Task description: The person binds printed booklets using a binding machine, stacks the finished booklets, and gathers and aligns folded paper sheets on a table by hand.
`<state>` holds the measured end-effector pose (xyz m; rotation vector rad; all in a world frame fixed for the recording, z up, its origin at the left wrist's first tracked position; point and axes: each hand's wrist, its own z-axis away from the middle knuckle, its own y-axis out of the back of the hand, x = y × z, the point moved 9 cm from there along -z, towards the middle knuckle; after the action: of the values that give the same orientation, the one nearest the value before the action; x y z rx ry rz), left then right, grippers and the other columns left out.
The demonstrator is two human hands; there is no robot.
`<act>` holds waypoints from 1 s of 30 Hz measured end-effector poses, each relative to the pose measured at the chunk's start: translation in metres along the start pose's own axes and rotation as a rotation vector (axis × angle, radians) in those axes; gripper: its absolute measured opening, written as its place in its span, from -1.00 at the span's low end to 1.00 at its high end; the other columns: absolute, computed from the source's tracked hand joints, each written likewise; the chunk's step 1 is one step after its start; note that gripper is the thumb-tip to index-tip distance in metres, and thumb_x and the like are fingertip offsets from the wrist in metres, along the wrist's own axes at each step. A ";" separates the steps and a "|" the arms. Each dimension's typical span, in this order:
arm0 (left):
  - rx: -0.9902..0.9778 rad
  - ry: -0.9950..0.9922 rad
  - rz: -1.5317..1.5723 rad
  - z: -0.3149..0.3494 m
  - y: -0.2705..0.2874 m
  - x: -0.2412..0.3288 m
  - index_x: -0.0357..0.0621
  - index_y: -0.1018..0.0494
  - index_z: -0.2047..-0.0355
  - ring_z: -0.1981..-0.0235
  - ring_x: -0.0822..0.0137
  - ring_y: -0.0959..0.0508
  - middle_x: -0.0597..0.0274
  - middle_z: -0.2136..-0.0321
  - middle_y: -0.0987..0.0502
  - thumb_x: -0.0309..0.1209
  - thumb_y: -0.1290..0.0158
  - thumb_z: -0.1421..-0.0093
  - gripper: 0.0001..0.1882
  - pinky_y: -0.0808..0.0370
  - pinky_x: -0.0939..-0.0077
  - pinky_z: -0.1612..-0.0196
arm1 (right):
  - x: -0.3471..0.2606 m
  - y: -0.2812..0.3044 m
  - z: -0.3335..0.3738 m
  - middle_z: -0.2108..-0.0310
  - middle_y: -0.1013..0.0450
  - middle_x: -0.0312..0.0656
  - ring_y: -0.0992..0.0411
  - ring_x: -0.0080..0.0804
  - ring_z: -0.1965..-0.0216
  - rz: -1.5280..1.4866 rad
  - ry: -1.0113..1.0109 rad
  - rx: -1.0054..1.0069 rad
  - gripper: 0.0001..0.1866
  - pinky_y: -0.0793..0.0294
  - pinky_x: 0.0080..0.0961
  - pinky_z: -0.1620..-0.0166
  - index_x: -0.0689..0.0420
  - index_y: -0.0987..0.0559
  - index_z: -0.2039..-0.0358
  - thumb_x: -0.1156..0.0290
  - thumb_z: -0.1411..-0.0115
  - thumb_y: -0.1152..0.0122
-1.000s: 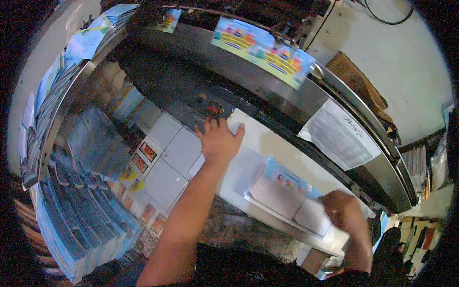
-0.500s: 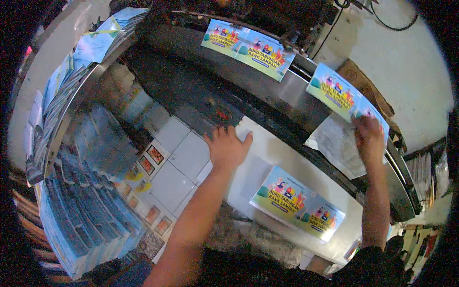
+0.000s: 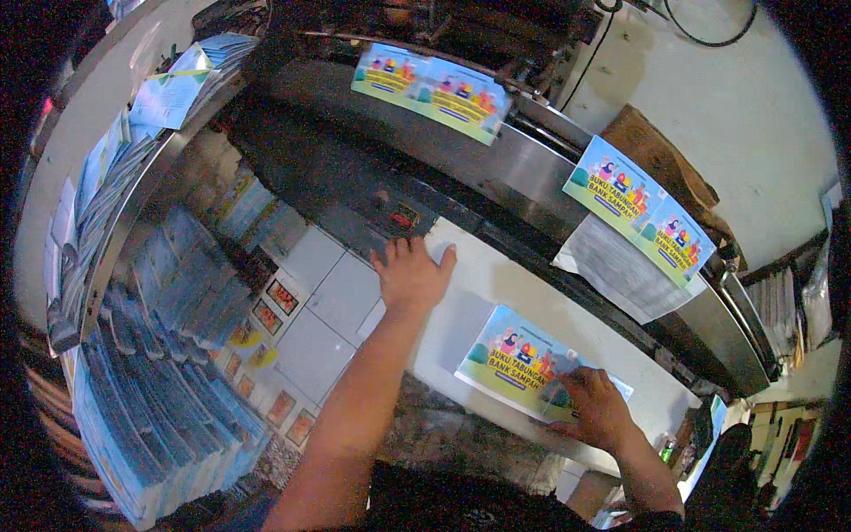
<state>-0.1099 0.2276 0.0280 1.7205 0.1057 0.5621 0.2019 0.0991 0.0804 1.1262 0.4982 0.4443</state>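
Note:
On a pale worktop (image 3: 496,266) lies a small pile of printed booklet covers (image 3: 510,359), blue and green with cartoon figures. My right hand (image 3: 598,412) bends over the pile's right end, fingertips on the top cover and thumb by its near edge, hiding that part. My left hand (image 3: 410,279) leans on the worktop's left end with its fingers spread, holding nothing. Beyond, an open cover (image 3: 643,213) hangs over a metal rail on the right, above a grey-white sheet (image 3: 620,270). Another open cover (image 3: 430,89) hangs farther left.
A dark metal machine (image 3: 355,142) with a long rail runs across behind the worktop. Tall stacks of bluish booklets (image 3: 168,426) stand at the lower left. More booklets (image 3: 173,93) line a curved ledge. Brown cardboard (image 3: 660,146) leans behind the rail.
My right hand has left the cover on the rail and come down to the pile on the worktop. My left hand stays where it was. The hanging covers sit slightly lower in view.

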 end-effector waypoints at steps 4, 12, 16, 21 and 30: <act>0.046 -0.001 -0.006 0.001 0.002 -0.002 -0.29 -0.43 0.11 -0.11 -0.02 -0.35 -0.14 0.04 -0.46 0.15 0.12 -0.17 -0.33 -0.05 -0.26 -0.23 | 0.003 0.005 -0.004 -0.03 -0.31 0.02 -0.30 -0.05 -0.04 -0.138 0.008 0.008 -0.21 -0.37 -0.25 -0.13 0.13 -0.44 -0.07 0.08 0.18 -0.47; -0.038 -0.002 0.018 0.002 0.000 -0.004 -0.29 -0.43 0.10 -0.13 -0.02 -0.33 -0.15 0.04 -0.46 0.13 0.12 -0.17 -0.34 -0.04 -0.26 -0.23 | 0.037 0.089 -0.001 0.34 -0.53 -0.13 -0.49 -0.06 0.29 -0.030 0.009 0.138 -0.78 -0.48 -0.20 0.24 0.07 -0.60 0.22 0.34 -0.12 -0.13; 0.027 -0.001 0.011 -0.001 -0.001 -0.009 -0.30 -0.43 0.08 -0.14 -0.02 -0.31 -0.14 0.02 -0.45 0.13 0.12 -0.17 -0.33 -0.03 -0.26 -0.23 | 0.104 0.203 -0.007 0.29 -0.48 0.04 -0.48 0.01 0.22 -0.031 -0.356 0.594 -0.74 -0.46 -0.19 0.14 0.16 -0.52 0.17 0.28 -0.23 -0.06; -0.035 -0.002 0.012 -0.002 -0.001 -0.002 -0.30 -0.42 0.07 -0.15 -0.01 -0.31 -0.13 0.00 -0.44 0.15 0.13 -0.17 -0.31 -0.02 -0.25 -0.24 | 0.092 0.278 -0.032 0.12 -0.43 -0.05 -0.44 -0.11 0.14 0.528 -0.086 1.117 -0.60 -0.43 -0.32 0.03 0.14 -0.53 0.05 0.61 -0.05 -0.19; -0.002 -0.008 -0.004 -0.001 -0.001 0.001 -0.24 -0.40 0.05 -0.10 -0.04 -0.36 -0.12 0.04 -0.44 0.16 0.12 -0.16 -0.32 -0.09 -0.25 -0.21 | 0.099 0.169 -0.085 0.24 -0.46 -0.06 -0.41 -0.04 0.23 0.401 0.060 0.869 -0.67 -0.43 -0.16 0.16 0.10 -0.57 0.16 0.50 0.02 -0.22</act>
<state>-0.1089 0.2289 0.0280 1.7200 0.1024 0.5522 0.2181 0.2803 0.1930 2.0756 0.5316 0.6330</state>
